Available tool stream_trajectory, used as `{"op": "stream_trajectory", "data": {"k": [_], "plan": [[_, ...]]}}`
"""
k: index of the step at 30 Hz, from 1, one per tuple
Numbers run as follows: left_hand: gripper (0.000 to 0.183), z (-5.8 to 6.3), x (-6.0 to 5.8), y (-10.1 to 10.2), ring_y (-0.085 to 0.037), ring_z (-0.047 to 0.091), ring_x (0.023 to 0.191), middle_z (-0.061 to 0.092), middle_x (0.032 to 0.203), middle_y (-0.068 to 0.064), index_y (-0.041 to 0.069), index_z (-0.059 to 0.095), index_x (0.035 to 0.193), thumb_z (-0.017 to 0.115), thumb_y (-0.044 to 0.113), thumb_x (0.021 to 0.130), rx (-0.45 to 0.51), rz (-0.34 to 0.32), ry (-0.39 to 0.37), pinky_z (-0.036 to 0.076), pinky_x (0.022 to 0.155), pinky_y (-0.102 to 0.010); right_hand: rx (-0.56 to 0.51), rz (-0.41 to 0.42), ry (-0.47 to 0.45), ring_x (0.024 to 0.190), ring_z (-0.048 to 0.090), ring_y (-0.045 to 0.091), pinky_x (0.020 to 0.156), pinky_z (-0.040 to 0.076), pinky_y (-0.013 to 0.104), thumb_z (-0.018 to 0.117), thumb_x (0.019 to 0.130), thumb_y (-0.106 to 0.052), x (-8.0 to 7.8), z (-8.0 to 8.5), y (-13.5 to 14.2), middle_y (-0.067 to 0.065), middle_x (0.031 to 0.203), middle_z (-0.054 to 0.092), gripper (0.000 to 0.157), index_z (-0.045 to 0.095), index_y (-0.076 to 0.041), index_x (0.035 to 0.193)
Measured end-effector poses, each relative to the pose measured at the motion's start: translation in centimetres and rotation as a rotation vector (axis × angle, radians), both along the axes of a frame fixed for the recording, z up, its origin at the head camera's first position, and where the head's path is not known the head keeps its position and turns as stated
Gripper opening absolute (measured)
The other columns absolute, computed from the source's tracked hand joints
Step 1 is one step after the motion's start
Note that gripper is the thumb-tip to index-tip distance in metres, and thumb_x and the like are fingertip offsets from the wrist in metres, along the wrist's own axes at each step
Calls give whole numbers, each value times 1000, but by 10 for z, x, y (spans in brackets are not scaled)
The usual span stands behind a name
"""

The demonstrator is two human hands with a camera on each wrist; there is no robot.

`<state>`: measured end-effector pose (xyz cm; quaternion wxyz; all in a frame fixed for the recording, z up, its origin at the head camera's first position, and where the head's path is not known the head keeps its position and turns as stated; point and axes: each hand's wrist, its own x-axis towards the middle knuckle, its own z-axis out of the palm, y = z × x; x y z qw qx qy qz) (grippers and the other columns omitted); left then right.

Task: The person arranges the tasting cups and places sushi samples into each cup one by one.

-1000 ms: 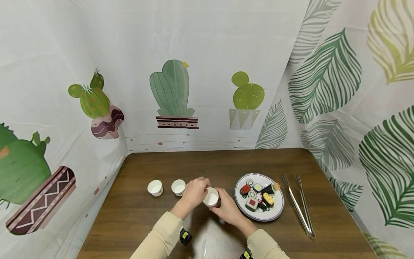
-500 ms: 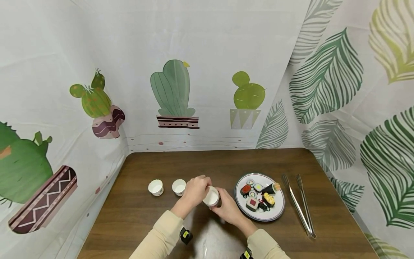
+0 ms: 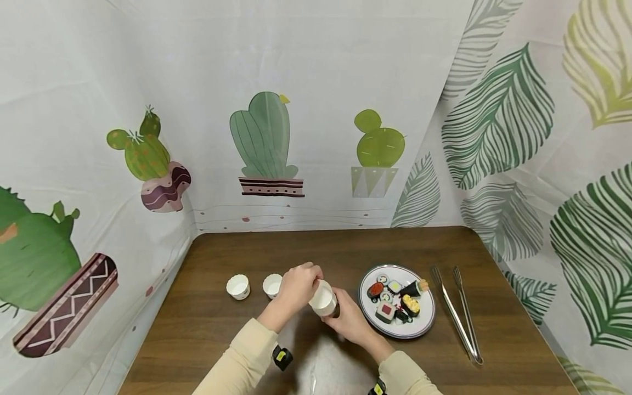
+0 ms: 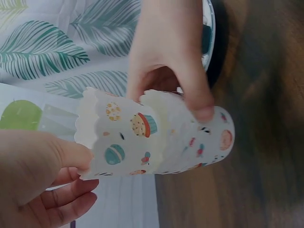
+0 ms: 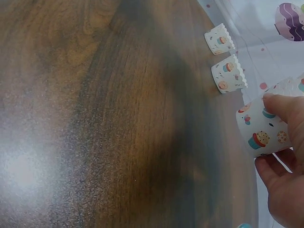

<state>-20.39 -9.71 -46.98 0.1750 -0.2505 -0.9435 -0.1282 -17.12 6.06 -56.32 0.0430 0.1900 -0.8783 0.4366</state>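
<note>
Two white paper baking cups with printed cupcakes and sweets are nested. The inner cup [image 4: 109, 137] is drawn partway out of the outer cup [image 4: 199, 135], whose scalloped edge overlaps it. My left hand [image 3: 296, 288] pinches the inner cup's rim between thumb and fingers. My right hand [image 3: 348, 318] grips the outer cup round its side, thumb and fingers on opposite sides. In the head view, the inner cup's white inside faces up. Both hands hold the cups over the middle of the table.
Two more paper cups stand upright left of my hands, a left one [image 3: 238, 287] and a right one [image 3: 271, 285], partly behind my left hand. A round plate [image 3: 402, 332] with several sushi pieces [image 3: 410, 303] lies right, beside metal tongs [image 3: 461, 318]. The wooden table [image 3: 222, 247] meets patterned cloth behind.
The inner cup has risen a little out of the outer cup, with my left hand shifting slightly upward. My right hand stays nearly in place.
</note>
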Motion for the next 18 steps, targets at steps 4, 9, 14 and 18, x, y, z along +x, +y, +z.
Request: {"op": "stream_trajectory", "data": {"k": [4,9,14,18], "plan": [[11,7,0,0,-14,59,58,60,70,4,16,64,72,71,8,75,3,3,11,46,47,-28,3,-9,-11,105,55,23,90,44,42,78,69,-15,1,0,1,9,114,55,63,47,-4,123],[11,13,-3,-2,-15,59,57,58,69,4,16,64,71,71,7,74,14,8,19,45,46,-28,-2,-19,-10,104,55,23,90,44,43,78,68,-15,1,-2,2,10,114,56,64,47,-5,123],[11,14,-9,-5,-16,59,57,58,69,4,16,64,72,70,8,75,12,25,21,45,45,-29,1,-22,4,103,56,22,89,45,42,79,67,-14,1,-3,3,9,112,56,64,48,-5,122],[10,11,-15,-11,-18,61,59,60,71,4,17,64,74,70,9,76,2,62,19,46,46,-30,-2,-22,24,102,56,21,89,45,41,80,66,-14,0,-3,4,8,111,56,65,48,-5,121]]}}
